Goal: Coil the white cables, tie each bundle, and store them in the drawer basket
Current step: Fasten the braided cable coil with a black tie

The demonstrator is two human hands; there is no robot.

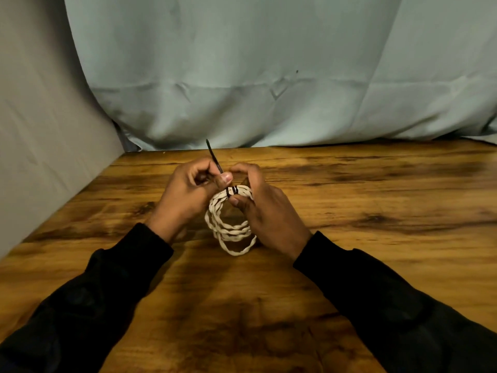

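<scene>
1. I see the coil (pixel 230 224) held up on edge over the table (pixel 376 200), between both hands, its lowest loop near or on the wood; I cannot tell which.
2. My right hand (pixel 265 208) is closed on the coil's top right, thumb pressed on the near side of the loops just below the wrap, fingers curled over the far side.
3. My left hand (pixel 188 192) pinches the tie (pixel 215 157), a thin black strand, between thumb and curled fingers. Its free end sticks up and away from me.
4. The tie already goes round the top of the coil in a couple of dark turns, right beside both thumbs.
5. So I judge the step in hand is tying this bundle: coiling looks finished, and the wrap is on but not yet secured.
6. The next move probably calls for twisting or tucking the free end tight against the wraps while my right hand keeps the loops from springing apart.
7. No drawer or basket shows in view, so storing should wait until I find it.
</scene>
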